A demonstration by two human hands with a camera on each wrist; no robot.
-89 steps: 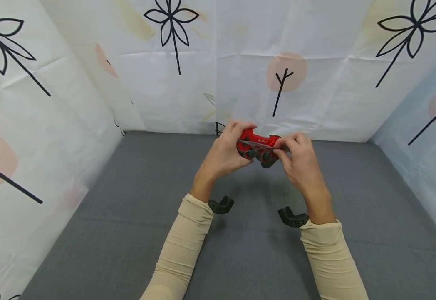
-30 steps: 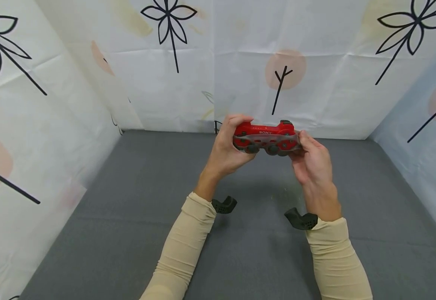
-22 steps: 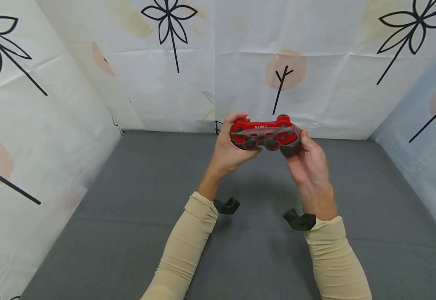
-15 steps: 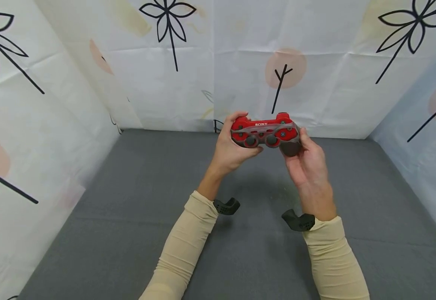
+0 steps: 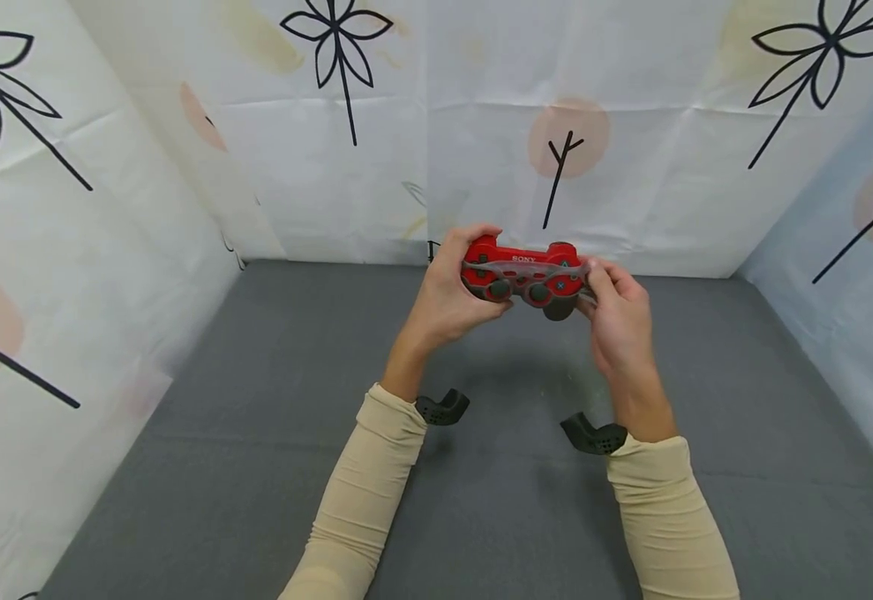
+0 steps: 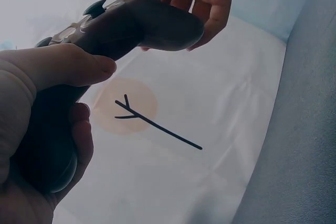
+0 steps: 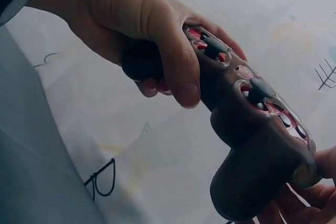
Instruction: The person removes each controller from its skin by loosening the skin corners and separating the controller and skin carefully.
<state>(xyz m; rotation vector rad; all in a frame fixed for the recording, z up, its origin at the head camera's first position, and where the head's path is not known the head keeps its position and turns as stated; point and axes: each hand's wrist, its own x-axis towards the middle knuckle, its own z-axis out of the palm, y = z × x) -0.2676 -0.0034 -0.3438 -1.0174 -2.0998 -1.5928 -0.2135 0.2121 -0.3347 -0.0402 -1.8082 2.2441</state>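
Note:
A red Sony game controller point(image 5: 530, 256) with dark thumbsticks is held up in front of the back wall, above the grey surface. A translucent greyish cover point(image 5: 526, 269) lies across its face. My left hand point(image 5: 451, 292) grips the left handle, its thumb below and fingers over the top, as the left wrist view also shows. At the controller's right end, my right hand point(image 5: 616, 312) pinches the cover's edge between thumb and fingers. In the right wrist view the dark right handle point(image 7: 252, 177) hangs down beside the right fingers point(image 7: 294, 205).
A grey cloth surface point(image 5: 496, 500) spreads beneath both forearms. White sheets printed with flowers and trees point(image 5: 316, 192) close in the back and sides. A dark curved mount point(image 5: 442, 407) sticks out from the left wrist, and another mount point(image 5: 592, 433) from the right.
My right hand has turned from palm-up under the right handle to pinching at the right end. Earlier, its fingers were drawing the cover out at the front right. The left grip stays.

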